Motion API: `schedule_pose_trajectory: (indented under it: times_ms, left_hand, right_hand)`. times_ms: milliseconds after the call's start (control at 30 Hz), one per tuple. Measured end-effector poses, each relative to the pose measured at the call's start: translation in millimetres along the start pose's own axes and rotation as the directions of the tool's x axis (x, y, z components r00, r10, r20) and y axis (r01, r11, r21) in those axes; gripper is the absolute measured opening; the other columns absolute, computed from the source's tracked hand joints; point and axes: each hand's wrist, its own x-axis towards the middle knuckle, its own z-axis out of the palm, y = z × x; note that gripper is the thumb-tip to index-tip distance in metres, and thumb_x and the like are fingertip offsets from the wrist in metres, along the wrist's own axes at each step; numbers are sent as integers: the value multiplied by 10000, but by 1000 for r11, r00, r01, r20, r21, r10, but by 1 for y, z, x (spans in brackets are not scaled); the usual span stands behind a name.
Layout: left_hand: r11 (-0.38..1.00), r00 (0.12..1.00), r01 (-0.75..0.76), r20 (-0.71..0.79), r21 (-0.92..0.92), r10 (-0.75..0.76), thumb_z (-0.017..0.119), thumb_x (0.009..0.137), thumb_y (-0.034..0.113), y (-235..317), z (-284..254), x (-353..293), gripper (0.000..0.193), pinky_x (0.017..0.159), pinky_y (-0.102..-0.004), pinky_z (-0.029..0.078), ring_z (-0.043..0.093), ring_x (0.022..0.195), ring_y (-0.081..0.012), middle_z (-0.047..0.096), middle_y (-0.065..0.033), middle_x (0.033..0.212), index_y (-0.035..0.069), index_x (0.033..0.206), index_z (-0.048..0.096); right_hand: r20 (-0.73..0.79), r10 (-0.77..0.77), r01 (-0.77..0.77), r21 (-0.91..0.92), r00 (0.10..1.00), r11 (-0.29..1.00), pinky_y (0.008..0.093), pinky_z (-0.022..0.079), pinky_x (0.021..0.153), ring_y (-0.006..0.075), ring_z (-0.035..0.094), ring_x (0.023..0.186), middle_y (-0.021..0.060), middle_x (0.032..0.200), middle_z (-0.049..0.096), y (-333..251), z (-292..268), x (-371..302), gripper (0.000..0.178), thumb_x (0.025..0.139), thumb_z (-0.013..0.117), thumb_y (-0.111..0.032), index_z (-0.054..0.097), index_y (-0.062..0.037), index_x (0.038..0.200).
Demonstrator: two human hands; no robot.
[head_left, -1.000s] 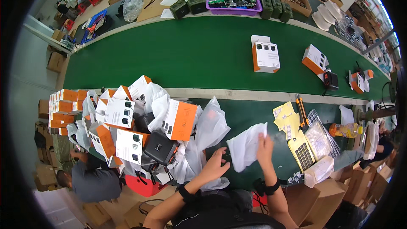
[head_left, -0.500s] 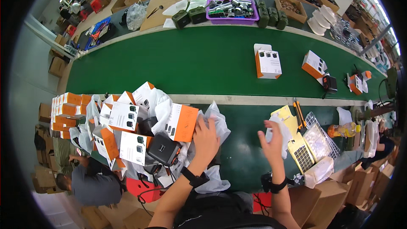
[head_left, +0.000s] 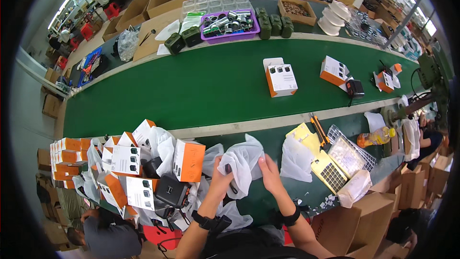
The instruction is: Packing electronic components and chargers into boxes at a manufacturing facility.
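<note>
There's the white bag (head_left: 245,163), right between your two hands, and something dark shows at its left side, close to your left fingers. Your left hand (head_left: 219,181) is curled closed on that side, gripping the plastic. Your right hand (head_left: 271,175) is at the opposite edge, fingers pointing up, thumb against the bag; how tightly it pinches, I cannot tell.

Just right of your grip lies a second bag (head_left: 295,160), flat, and past it the yellow sheets (head_left: 323,169), with an orange-and-black tool (head_left: 319,132) beyond. To your grip's left stands an orange-and-white box (head_left: 190,160), the black case (head_left: 171,191) lower beside it. Ahead of your hands runs the green belt (head_left: 191,96), one open box (head_left: 281,79) on it.
</note>
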Motion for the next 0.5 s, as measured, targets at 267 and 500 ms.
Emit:
schedule_pose_trajectory:
  times_ms: [267, 500]
  left_hand:
    - [749, 922, 388, 231, -537, -311, 480, 940, 234, -58, -30, 0, 320, 840, -318, 503, 571, 1021, -167, 566, -41, 1159, 96, 1229, 498]
    - [934, 905, 215, 419, -286, -80, 465, 946, 242, -28, 0, -9, 336, 879, -328, 487, 558, 1051, -182, 561, -44, 1171, 88, 1243, 488]
  right_hand:
    - [-63, -400, 324, -479, 914, 816, 392, 309, 474, 332, 427, 490, 176, 571, 439, -65, -15, -10, 300, 908, 496, -194, 442, 13, 698]
    - [53, -362, 366, -77, 931, 928, 275, 295, 475, 103, 365, 502, 49, 547, 374, -97, -31, -30, 304, 929, 498, -195, 479, -8, 690]
